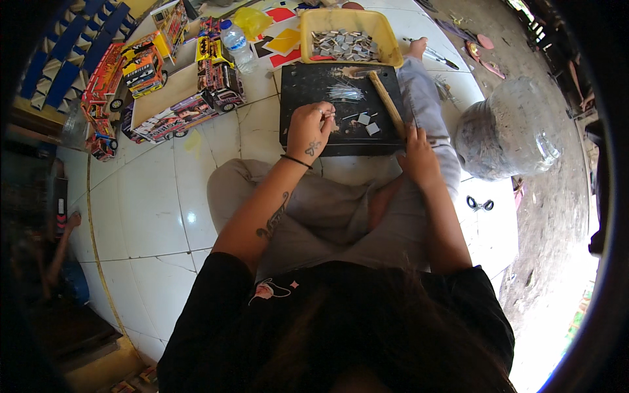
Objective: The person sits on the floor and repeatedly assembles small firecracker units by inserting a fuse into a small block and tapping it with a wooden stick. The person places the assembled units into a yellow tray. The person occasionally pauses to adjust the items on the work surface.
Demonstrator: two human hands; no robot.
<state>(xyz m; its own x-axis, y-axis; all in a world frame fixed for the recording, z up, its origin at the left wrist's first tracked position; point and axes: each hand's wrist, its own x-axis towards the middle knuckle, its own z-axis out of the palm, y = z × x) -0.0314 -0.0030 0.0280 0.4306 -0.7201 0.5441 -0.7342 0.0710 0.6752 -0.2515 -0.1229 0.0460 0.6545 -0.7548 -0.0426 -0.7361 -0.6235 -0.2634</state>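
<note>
A black board [295, 92] lies flat in front of my folded legs. Above its near left part is my left hand [311, 128], thumb and fingers pinched together; what they hold is too small to make out. My right hand [420, 157] is closed at the end of the wooden handle of a hammer [386, 101], which slants across the board's right side with its head at the far edge. Between my hands, small grey square pieces [372, 128] rest on the board. Farther back on it is a bundle of thin, pale wire-like strips [346, 92].
Beyond the board stands a yellow tub [314, 19] of small grey pieces. Colourful toy trucks [190, 98] and a water bottle [234, 40] are at the far left. A large plastic-wrapped bundle [508, 128] sits at the right, with black-handled scissors [480, 204] nearer me.
</note>
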